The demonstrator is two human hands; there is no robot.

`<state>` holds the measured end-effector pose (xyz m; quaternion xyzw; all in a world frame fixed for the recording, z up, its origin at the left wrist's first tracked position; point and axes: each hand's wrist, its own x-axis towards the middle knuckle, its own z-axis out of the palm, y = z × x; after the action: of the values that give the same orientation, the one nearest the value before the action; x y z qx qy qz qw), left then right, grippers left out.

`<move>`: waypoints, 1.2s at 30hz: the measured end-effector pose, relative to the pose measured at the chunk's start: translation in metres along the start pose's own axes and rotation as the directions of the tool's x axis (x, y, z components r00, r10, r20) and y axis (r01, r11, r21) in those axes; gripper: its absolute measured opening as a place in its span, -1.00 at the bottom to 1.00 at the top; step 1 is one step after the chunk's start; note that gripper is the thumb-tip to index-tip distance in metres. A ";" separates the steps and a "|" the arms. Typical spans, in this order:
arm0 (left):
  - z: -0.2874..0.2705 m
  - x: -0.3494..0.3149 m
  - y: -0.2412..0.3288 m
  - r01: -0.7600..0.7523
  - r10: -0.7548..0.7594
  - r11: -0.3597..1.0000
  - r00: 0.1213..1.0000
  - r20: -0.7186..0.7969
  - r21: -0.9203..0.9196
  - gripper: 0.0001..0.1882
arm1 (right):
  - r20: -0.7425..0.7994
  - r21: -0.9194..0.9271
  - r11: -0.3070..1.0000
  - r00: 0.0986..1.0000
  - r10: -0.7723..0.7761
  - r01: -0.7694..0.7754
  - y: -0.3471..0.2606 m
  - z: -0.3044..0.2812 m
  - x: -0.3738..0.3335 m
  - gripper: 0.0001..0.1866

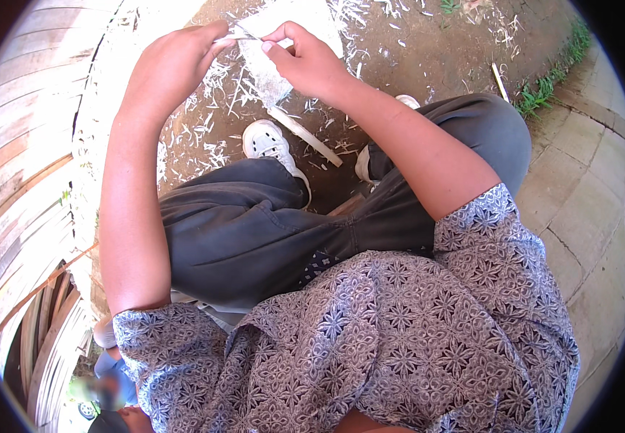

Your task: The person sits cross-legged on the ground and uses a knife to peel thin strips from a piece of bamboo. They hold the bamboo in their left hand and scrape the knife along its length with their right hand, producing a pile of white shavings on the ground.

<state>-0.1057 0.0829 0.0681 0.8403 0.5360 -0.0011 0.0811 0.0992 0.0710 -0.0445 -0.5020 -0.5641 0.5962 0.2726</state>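
Observation:
At the top of the head view, my left hand (186,58) and my right hand (305,61) are raised in front of me, a short gap apart. A thin pale strip (244,37) spans that gap, pinched between thumb and fingers at each end. A second thin sliver seems to cross it near my left fingertips; whether that is a blade or a shaving I cannot make out. Below my hands lies a whitish slab or sheet (265,79), strewn with pale shavings. A pale wooden stick (305,136) rests on the ground between my feet.
Curled shavings (189,148) litter the brown soil. My white clogs (264,141) stand beside the stick. Another thin stick (499,81) lies by the grass (543,90). Paving (572,202) borders the right, stacked slats (23,144) the left. Another person (116,375) is partly visible at lower left.

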 end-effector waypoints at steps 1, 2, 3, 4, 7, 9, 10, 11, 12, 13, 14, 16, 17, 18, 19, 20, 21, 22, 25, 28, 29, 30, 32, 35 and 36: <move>0.001 -0.001 -0.002 -0.012 0.012 1.000 1.000 -0.016 0.008 -0.70 | -0.005 -0.026 1.000 1.000 0.018 -0.018 0.003 -0.002 0.001 -0.67; 0.000 -0.002 -0.002 0.004 -0.004 1.000 1.000 -0.001 0.013 -0.72 | -0.012 -0.049 0.998 0.999 0.035 -0.036 0.008 -0.003 0.003 -0.67; -0.001 -0.002 -0.002 0.020 -0.020 1.000 1.000 0.013 0.018 -0.73 | -0.020 -0.072 0.996 0.998 0.052 -0.053 0.014 -0.005 0.004 -0.68; -0.002 -0.002 -0.002 0.035 -0.036 0.999 0.999 0.027 0.024 -0.74 | -0.015 -0.089 0.994 0.998 0.057 -0.058 0.022 -0.005 0.006 -0.68; -0.007 0.003 -0.002 0.103 -0.114 0.992 0.982 0.153 0.078 -0.72 | -0.022 -0.144 0.986 0.996 0.084 -0.086 0.044 -0.009 0.010 -0.67; -0.009 0.003 -0.001 0.115 -0.125 0.990 0.982 0.143 0.076 -0.72 | -0.030 -0.171 0.979 0.994 0.104 -0.107 0.044 -0.010 0.010 -0.67; -0.009 0.003 0.000 0.121 -0.130 0.990 0.982 0.138 0.074 -0.72 | -0.021 -0.143 0.981 0.992 0.126 -0.128 0.044 -0.010 0.011 -0.67; -0.007 0.001 -0.002 0.107 -0.113 0.992 0.988 0.104 0.059 -0.75 | -0.006 -0.115 0.982 0.989 0.147 -0.147 0.039 -0.010 0.010 -0.68; -0.003 -0.001 -0.007 0.094 -0.096 0.995 0.993 0.070 0.044 -0.77 | 0.009 -0.088 0.982 0.986 0.167 -0.166 0.034 -0.009 0.009 -0.68; -0.002 -0.003 -0.010 0.079 -0.080 0.996 0.996 0.035 0.029 -0.78 | 0.001 -0.092 0.985 0.989 0.148 -0.147 0.031 -0.008 0.008 -0.68; -0.002 -0.003 -0.012 0.068 -0.069 0.997 0.997 0.030 0.028 -0.78 | -0.008 -0.095 0.987 0.991 0.130 -0.130 0.029 -0.007 0.007 -0.68; -0.003 -0.003 -0.014 0.047 -0.048 0.999 0.999 0.021 0.025 -0.77 | -0.011 -0.100 0.987 0.992 0.124 -0.125 0.027 -0.007 0.007 -0.68; -0.003 -0.001 -0.012 0.086 -0.088 0.996 0.994 0.064 0.026 -0.75 | -0.011 -0.105 0.985 0.990 0.139 -0.140 0.028 -0.008 0.007 -0.69; -0.005 0.001 -0.010 0.125 -0.128 0.992 0.986 0.106 0.029 -0.73 | -0.011 -0.110 0.982 0.988 0.154 -0.154 0.029 -0.009 0.007 -0.69; -0.007 0.002 -0.008 0.164 -0.167 0.986 0.975 0.148 0.033 -0.70 | -0.011 -0.099 0.985 0.990 0.143 -0.143 0.030 -0.009 0.006 -0.69; -0.008 0.001 -0.008 0.156 -0.159 0.987 0.975 0.153 0.030 -0.70 | -0.007 -0.086 0.988 0.992 0.129 -0.129 0.027 -0.006 0.004 -0.70; -0.009 -0.002 -0.010 0.149 -0.152 0.988 0.976 0.158 0.028 -0.70 | -0.003 -0.074 0.991 0.993 0.115 -0.115 0.024 -0.003 0.002 -0.70; -0.010 -0.004 -0.011 0.142 -0.144 0.990 0.976 0.164 0.025 -0.70 | 0.012 -0.053 0.996 0.997 0.073 -0.072 0.021 0.000 0.001 -0.71; -0.016 -0.003 0.005 0.129 -0.130 0.991 0.964 0.231 0.020 -0.70 | 0.036 -0.012 1.000 0.999 -0.020 0.020 0.009 0.005 -0.002 -0.72; -0.015 -0.008 0.010 0.107 -0.123 0.991 0.964 0.236 0.078 -0.74 | 0.059 0.002 0.999 0.997 -0.043 0.043 0.007 0.006 -0.002 -0.71; -0.015 -0.008 0.011 0.099 -0.118 0.991 0.965 0.234 0.090 -0.74 | 0.080 0.003 0.999 0.996 -0.035 0.035 0.010 0.002 0.000 -0.71; -0.015 -0.008 0.012 0.093 -0.114 0.991 0.966 0.232 0.102 -0.73 | 0.101 0.004 1.000 0.994 -0.028 0.027 0.013 -0.002 0.001 -0.70; -0.014 -0.011 0.008 0.082 -0.104 0.990 0.974 0.203 0.115 -0.72 | 0.106 -0.045 0.999 0.994 0.013 -0.009 0.022 -0.006 0.004 -0.72; -0.011 -0.017 -0.003 0.099 -0.115 0.990 0.979 0.169 0.105 -0.73 | 0.095 -0.111 0.994 0.995 0.015 -0.004 0.034 -0.008 0.005 -0.71; -0.012 -0.017 -0.004 0.124 -0.140 0.988 0.972 0.188 0.093 -0.73 | 0.092 -0.130 0.992 0.996 0.012 0.000 0.037 -0.009 0.006 -0.71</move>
<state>-0.1174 0.0708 0.0805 0.8012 0.5798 -0.1102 0.0989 0.1140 0.0717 -0.0794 -0.4922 -0.6121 0.5816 0.2114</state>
